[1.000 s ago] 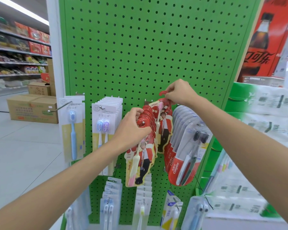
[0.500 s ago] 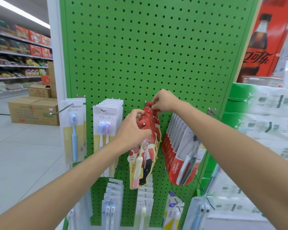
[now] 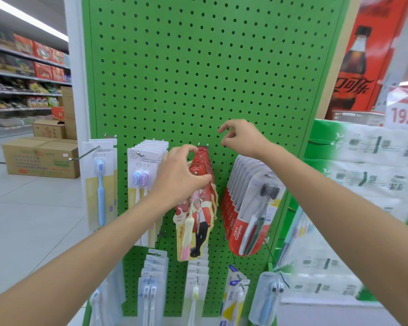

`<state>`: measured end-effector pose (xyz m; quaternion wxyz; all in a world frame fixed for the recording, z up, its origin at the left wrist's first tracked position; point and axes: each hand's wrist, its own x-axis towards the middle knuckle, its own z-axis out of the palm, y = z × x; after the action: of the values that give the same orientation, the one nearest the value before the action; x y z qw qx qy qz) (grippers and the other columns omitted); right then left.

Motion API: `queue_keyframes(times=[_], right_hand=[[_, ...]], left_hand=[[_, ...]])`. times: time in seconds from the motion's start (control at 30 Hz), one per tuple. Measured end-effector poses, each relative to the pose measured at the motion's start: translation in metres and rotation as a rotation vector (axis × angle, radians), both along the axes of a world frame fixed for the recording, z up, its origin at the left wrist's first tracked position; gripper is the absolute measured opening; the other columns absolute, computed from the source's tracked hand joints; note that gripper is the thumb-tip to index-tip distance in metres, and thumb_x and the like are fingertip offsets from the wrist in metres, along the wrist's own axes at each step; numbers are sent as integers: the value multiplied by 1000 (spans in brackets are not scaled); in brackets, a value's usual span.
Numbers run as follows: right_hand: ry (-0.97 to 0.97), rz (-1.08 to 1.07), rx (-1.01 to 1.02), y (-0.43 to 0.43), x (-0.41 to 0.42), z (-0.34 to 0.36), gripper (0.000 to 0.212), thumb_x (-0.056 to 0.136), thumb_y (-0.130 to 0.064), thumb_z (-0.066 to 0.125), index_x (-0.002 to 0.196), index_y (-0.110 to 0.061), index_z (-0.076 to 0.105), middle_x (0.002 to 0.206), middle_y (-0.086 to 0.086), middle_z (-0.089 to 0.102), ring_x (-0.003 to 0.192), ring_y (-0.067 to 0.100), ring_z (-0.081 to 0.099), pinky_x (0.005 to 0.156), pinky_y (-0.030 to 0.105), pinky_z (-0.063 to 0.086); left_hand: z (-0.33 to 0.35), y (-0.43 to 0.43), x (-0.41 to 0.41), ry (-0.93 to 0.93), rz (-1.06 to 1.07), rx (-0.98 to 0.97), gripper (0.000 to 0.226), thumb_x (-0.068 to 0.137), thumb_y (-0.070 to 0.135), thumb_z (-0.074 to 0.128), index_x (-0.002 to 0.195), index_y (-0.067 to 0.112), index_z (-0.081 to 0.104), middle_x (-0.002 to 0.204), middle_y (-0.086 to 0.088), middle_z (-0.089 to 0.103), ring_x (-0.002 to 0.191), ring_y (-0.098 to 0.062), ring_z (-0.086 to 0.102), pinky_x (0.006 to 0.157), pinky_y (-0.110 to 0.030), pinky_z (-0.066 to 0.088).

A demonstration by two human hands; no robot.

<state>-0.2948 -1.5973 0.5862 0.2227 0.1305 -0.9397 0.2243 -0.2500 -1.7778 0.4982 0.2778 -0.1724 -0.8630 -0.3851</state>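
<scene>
green pegboard (image 3: 222, 67): upright perforated display panel. colgate packs (image 3: 247, 208) hang on its right half. white twin-brush packs (image 3: 146, 175) and a blue-toothbrush pack (image 3: 101, 184) hang on its left half. cardboard boxes (image 3: 40, 158) stand on the floor left of it. cola poster (image 3: 360, 67) stands right of it.

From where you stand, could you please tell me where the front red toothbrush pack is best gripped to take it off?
Pinch the front red toothbrush pack at its rounded top, coming from the front: it hangs flat, face outward, and slides forward off the hook. The left hand grips there.
</scene>
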Motion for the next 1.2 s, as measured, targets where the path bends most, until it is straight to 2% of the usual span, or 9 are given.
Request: queue_keyframes(times=[0.1, 0.23, 0.4, 0.57, 0.7, 0.87, 1.0, 1.1, 1.2], right_hand=[[90, -52, 5, 24, 27, 4, 28, 90, -3, 52, 112, -13, 67, 96, 6, 70, 79, 18, 63, 67, 27, 54], [113, -98, 21, 55, 64, 1, 25, 88, -3, 54, 104, -13, 70, 93, 5, 70, 88, 19, 65, 80, 31, 54], [58, -117, 76, 84, 92, -9, 26, 88, -2, 54, 105, -9, 72, 100, 6, 71, 90, 17, 65, 88, 30, 53], [56, -109, 79, 92, 106, -24, 26, 88, -1, 54, 104, -9, 73, 92, 2, 68, 82, 12, 60, 74, 16, 46], [63, -84, 61, 91, 109, -35, 25, 87, 0, 54, 102, -9, 73, 89, 1, 68, 86, 16, 64, 85, 28, 54], [63, -86, 39, 90, 109, -50, 26, 89, 0, 54, 107, -7, 72, 93, 1, 68, 86, 13, 63, 88, 28, 54], [104, -118, 52, 87, 111, -55, 24, 92, -5, 54, 109, -8, 71, 98, 4, 70, 84, 14, 63, 81, 25, 53], [158, -142, 32, 84, 114, -59, 24, 91, -6, 52, 105, -9, 70, 85, 2, 69, 76, 19, 65, 75, 38, 57], [229, -170, -20, 77, 115, -65, 24, 88, -5, 50, 103, -8, 69, 70, -8, 60, 63, 15, 57, 68, 41, 55]], left_hand=[[9, 13, 12, 168, 64, -79, 57, 80, 36, 73, 132, 25, 51, 133, 4, 51, 129, -15, 36, 108, -32, 29], [17, 45, 30, 249, -6, -115, 44, 87, 27, 68, 129, 22, 54, 132, 5, 53, 129, -15, 38, 112, -33, 28], [15, 82, 39, 121, -122, -81, 37, 91, 20, 66, 127, 18, 56, 121, 1, 60, 105, -14, 57, 96, -33, 48], [8, 98, 29, -79, -180, -15, 27, 94, 21, 64, 119, 15, 57, 105, 2, 61, 94, -14, 59, 88, -35, 52], [8, 104, 20, -123, -201, 56, 16, 92, 21, 67, 106, 17, 59, 94, 4, 61, 88, -14, 59, 81, -32, 52], [11, 109, 16, -158, -200, 58, 12, 91, 19, 67, 101, 13, 64, 95, -1, 63, 89, -19, 61, 78, -30, 49], [9, 100, 20, -165, -182, 120, 7, 94, 16, 62, 100, 11, 61, 101, 1, 62, 95, -16, 59, 81, -28, 46], [5, 91, 27, -167, -154, 130, 7, 96, 16, 59, 99, 10, 59, 100, 2, 60, 94, -17, 57, 78, -26, 44], [2, 82, 35, -164, -131, 137, 6, 97, 19, 59, 97, 14, 57, 98, -1, 64, 90, -19, 62, 73, -27, 48]])
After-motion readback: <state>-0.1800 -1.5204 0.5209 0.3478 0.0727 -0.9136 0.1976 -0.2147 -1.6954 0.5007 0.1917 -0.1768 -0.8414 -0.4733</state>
